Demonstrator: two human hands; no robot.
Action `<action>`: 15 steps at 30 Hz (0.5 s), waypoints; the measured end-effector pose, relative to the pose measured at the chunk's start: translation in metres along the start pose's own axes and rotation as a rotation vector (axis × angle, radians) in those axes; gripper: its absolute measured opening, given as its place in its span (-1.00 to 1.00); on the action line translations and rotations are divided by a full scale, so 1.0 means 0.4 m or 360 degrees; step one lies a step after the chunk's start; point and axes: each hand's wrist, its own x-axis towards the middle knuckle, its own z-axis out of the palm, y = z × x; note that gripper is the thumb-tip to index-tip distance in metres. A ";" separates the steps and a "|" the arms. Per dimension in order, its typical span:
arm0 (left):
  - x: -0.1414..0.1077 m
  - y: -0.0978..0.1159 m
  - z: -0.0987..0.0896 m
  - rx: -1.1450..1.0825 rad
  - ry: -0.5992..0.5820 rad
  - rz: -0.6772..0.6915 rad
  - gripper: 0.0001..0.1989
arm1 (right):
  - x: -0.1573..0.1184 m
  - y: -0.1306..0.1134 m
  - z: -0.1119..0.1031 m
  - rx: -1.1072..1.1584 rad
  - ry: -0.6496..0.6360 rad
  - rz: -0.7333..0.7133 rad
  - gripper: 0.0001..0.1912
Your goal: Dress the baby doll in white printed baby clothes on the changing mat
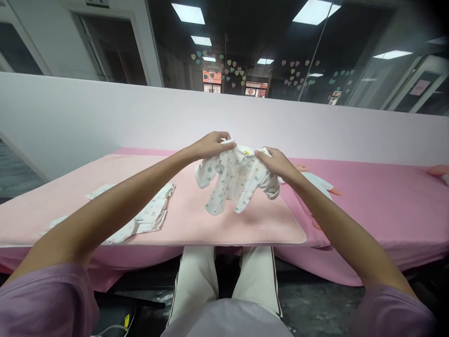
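L hand and R hand hold a small white printed shirt near its neckline, 1 hand on each side; fingers of both are clamped on the fabric. The shirt hangs above the pale pink mat, w/ its lower front parts separated. Other white printed clothes lie on the mat, partly behind the L forearm.
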 end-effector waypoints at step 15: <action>-0.031 0.092 0.074 -0.0285 0.0100 -0.0069 -0.48 | -0.069 -0.127 0.077 0.1021 -0.0305 -0.0443 -0.62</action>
